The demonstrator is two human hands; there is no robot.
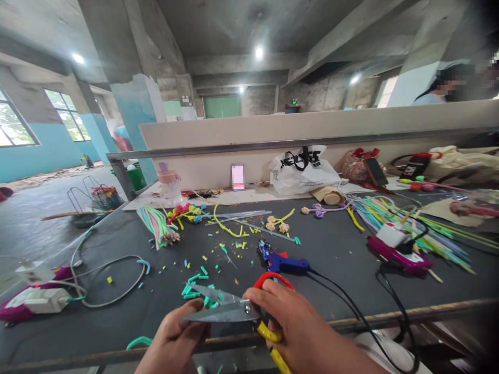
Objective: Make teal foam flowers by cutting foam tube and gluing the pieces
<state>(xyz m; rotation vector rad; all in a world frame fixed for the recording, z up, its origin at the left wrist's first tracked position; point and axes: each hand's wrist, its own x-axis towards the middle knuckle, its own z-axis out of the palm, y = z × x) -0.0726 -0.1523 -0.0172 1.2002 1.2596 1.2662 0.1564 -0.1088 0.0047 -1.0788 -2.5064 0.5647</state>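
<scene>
My right hand (286,317) grips a pair of scissors (222,314) with one red and one yellow handle loop. Their blades are parted and point left, above the front edge of the dark table. My left hand (177,330) is closed beside the lower blade, its fingertips near the blade's tip; what it pinches is hidden. Just beyond the blades lies a pile of short cut green pieces (191,291). A bent green strip (139,341) shows at the table edge, left of my left wrist. A blue glue gun (286,263) lies past my right hand.
Bundles of coloured fuzzy stems (154,226) lie at left and right. Purple power strips (405,252) and cords (343,291) rest on both sides. A bottle (170,187), a phone (237,177) and a white bag (302,171) stand along the back. A person (436,91) is beyond the partition.
</scene>
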